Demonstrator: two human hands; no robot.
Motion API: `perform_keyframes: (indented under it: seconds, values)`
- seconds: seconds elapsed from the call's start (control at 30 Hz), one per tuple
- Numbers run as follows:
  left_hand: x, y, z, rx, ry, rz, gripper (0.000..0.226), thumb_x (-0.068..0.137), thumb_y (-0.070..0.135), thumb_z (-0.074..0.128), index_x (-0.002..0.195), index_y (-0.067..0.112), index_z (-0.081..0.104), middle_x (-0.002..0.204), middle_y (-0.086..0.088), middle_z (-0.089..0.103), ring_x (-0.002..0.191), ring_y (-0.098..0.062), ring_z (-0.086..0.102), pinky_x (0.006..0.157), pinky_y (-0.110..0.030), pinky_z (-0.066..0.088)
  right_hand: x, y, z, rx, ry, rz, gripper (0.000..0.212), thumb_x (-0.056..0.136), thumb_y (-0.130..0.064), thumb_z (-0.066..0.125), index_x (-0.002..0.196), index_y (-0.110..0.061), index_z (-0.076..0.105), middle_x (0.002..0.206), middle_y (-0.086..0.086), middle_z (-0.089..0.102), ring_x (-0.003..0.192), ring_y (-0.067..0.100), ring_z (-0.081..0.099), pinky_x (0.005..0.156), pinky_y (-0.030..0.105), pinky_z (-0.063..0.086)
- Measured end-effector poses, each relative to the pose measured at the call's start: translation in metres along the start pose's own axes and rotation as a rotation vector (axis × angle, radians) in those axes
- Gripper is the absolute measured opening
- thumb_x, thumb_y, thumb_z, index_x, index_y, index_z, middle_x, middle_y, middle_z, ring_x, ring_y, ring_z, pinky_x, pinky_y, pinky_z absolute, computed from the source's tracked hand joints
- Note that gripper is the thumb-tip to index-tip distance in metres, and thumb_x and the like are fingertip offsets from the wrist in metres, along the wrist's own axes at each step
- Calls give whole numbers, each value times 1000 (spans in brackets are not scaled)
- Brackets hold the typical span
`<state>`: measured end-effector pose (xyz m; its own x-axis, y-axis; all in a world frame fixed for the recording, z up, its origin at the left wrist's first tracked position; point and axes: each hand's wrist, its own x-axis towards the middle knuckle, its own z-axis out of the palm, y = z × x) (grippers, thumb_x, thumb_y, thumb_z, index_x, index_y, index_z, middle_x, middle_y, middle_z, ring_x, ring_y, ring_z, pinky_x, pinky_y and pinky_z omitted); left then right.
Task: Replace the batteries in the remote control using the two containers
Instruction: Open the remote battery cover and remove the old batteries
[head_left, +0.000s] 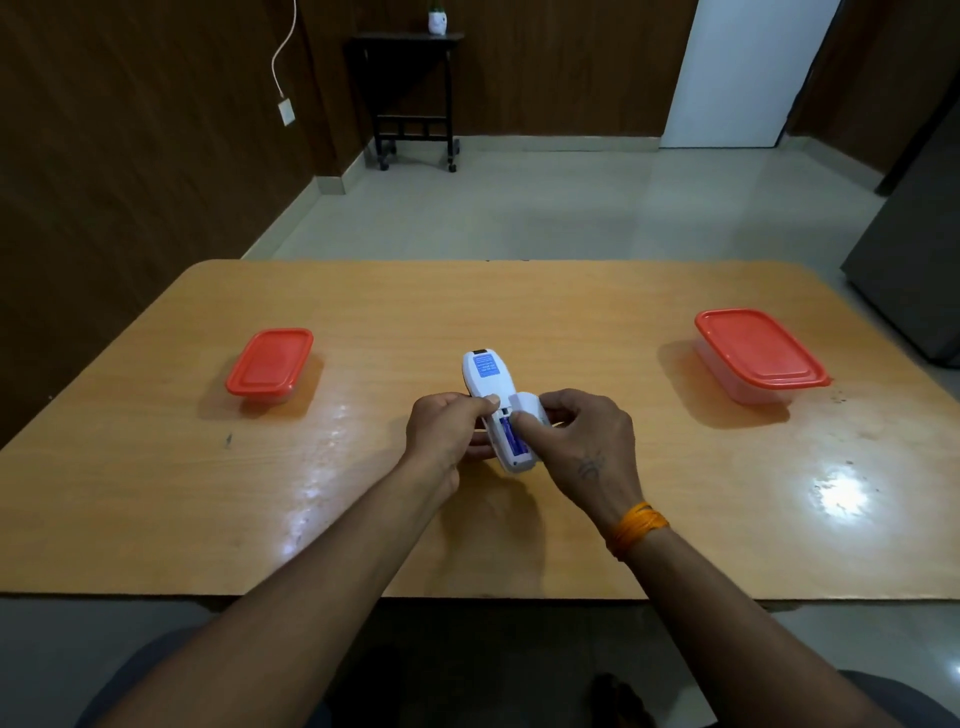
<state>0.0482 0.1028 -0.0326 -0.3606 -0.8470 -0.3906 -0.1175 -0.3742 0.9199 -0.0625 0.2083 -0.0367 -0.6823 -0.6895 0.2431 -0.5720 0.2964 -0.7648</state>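
A white remote control lies face down over the middle of the wooden table, a blue label on its back. My left hand grips its left side. My right hand holds the white battery cover, and its forefinger rests on a blue battery in the open compartment. Two clear containers with red lids stand shut: the smaller left container and the larger right container. What they hold is hidden.
The table's near edge runs just above my lap. Beyond the far edge lie a tiled floor, a dark wheeled side table by the wall and a grey cabinet at the right.
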Motion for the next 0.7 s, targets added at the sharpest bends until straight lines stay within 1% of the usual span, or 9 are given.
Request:
perform_keyframes:
  seconds: [0.07, 0.17, 0.3, 0.37, 0.43, 0.5, 0.57, 0.63, 0.7]
  values:
    - [3, -4, -1, 25, -8, -20, 12, 91, 11, 75, 99, 3, 73, 92, -19, 80, 75, -32, 81, 67, -41, 66, 5, 6, -3, -45, 32, 13, 43, 80, -51, 80, 106, -16, 79, 93, -4, 76, 79, 8, 65, 62, 19, 47]
    - [7, -11, -2, 66, -13, -30, 13, 90, 12, 77, 100, 3, 73, 91, -18, 81, 77, -31, 81, 74, -45, 67, 12, 19, -7, -141, 59, 66, 50, 79, -51, 83, 112, -14, 74, 99, 3, 75, 83, 17, 64, 68, 27, 41]
    - [13, -18, -4, 115, -29, -21, 10, 90, 13, 77, 99, 12, 73, 95, -17, 81, 78, -30, 81, 75, -47, 67, 16, 35, -7, -326, -12, 72, 51, 81, -52, 79, 113, -13, 68, 108, 7, 73, 97, 27, 65, 72, 31, 38]
    - [15, -18, -6, 149, -33, -25, 17, 90, 15, 78, 104, 8, 73, 96, -17, 81, 78, -29, 81, 75, -46, 67, 15, 39, -6, -357, -22, 60, 48, 83, -51, 78, 108, -12, 67, 105, 8, 69, 94, 28, 63, 70, 31, 36]
    - [15, -16, -7, 187, -38, -22, 22, 90, 16, 79, 108, 4, 73, 92, -15, 81, 77, -27, 81, 69, -41, 67, 13, 41, -4, -383, -32, 44, 46, 83, -50, 78, 104, -10, 66, 103, 9, 66, 91, 30, 62, 69, 32, 35]
    - [15, -14, -10, 255, -33, 9, 18, 89, 18, 81, 102, 7, 74, 85, -13, 81, 73, -25, 81, 62, -34, 65, 12, 42, -2, -415, -51, 42, 46, 84, -50, 77, 104, -9, 66, 103, 10, 64, 90, 31, 62, 69, 32, 35]
    - [15, -12, -13, 315, -15, 28, 17, 86, 20, 84, 90, 9, 73, 82, -14, 80, 71, -26, 80, 58, -32, 63, 11, 42, 0, -443, -62, 45, 46, 84, -49, 75, 102, -9, 66, 103, 10, 63, 89, 32, 62, 68, 32, 35]
    - [17, -12, -16, 348, 5, 34, 23, 83, 23, 87, 84, 6, 71, 80, -15, 80, 68, -25, 79, 60, -33, 63, 10, 41, 1, -460, -61, 40, 46, 83, -50, 74, 100, -9, 66, 101, 10, 63, 87, 32, 62, 68, 32, 36]
    - [18, -13, -19, 378, 30, 44, 31, 79, 25, 90, 85, 1, 72, 76, -13, 80, 64, -23, 76, 65, -37, 66, 10, 41, 3, -470, -60, 31, 46, 83, -51, 73, 99, -9, 66, 99, 9, 63, 86, 32, 61, 68, 33, 37]
